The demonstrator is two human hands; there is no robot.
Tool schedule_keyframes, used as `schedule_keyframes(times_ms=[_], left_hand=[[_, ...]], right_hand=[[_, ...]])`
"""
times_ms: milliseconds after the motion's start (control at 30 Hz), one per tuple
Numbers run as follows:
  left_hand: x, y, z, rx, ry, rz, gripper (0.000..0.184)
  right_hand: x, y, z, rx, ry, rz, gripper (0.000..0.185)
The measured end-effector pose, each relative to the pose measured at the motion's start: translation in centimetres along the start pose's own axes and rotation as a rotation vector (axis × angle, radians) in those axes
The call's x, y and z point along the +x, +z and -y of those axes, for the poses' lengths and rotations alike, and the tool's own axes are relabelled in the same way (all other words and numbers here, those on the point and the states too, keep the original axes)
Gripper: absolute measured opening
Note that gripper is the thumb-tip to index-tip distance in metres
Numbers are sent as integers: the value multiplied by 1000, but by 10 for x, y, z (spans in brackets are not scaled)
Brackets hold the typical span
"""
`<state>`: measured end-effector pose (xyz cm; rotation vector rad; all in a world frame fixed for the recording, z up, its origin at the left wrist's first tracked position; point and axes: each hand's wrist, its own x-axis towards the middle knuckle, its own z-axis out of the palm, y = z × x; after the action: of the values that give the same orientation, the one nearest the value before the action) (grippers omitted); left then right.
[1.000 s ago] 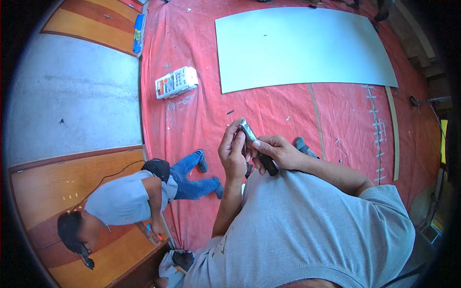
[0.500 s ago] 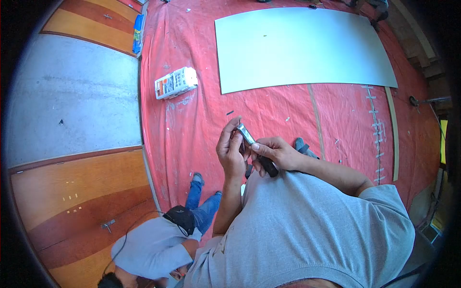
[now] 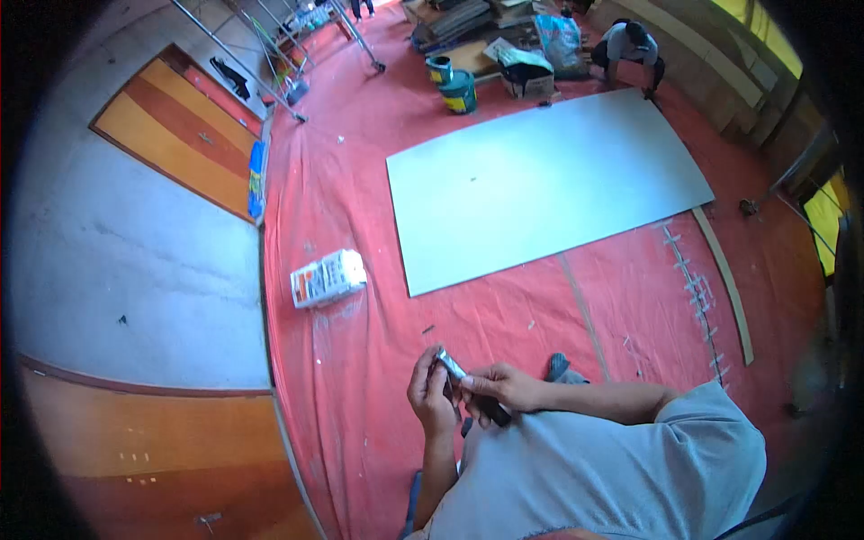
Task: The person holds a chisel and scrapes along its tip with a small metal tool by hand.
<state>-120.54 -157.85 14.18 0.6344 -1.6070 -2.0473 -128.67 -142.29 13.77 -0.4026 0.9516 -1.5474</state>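
Close to my chest, my left hand (image 3: pixel 432 393) and my right hand (image 3: pixel 506 387) both grip one small tool (image 3: pixel 452 364) with a metal end and a dark handle. My left fingers are closed around its metal end, which points up and to the left. The thumb of my right hand presses on its middle, and the dark handle (image 3: pixel 494 412) sticks out below. A small dark strip (image 3: pixel 428 329) lies on the red floor sheet (image 3: pixel 360 387) just beyond my left hand.
A large white panel (image 3: pixel 549 189) lies ahead, with a crouching person (image 3: pixel 627 52) at its far right corner. Green buckets (image 3: pixel 458 93) and stacked boards (image 3: pixel 454 25) stand behind it. A white package (image 3: pixel 328 279) is at the left, near wooden doors (image 3: pixel 171 126). Scaffold legs (image 3: pixel 360 36) stand farther back.
The view has tilted upward, bringing the far floor, buckets and crouching person into sight. The co-worker at the lower left has almost left the view. Both my hands keep their hold on the tool.
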Motion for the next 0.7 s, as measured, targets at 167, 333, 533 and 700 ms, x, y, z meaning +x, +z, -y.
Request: schedule_keyframes(times_ms=[167, 333, 533, 700], left_hand=[[2, 4, -3, -89, -17, 5, 33], [-3, 0, -5, -63, 0, 52, 31], [-1, -1, -2, -60, 11, 32, 32], [1, 5, 1, -85, 17, 10, 33]], right_hand=[[-5, 4, 10, -19, 19, -12, 45], [1, 5, 4, -33, -7, -20, 45], [1, 4, 1, -78, -17, -22, 46], [2, 2, -1, -32, -21, -37, 43]])
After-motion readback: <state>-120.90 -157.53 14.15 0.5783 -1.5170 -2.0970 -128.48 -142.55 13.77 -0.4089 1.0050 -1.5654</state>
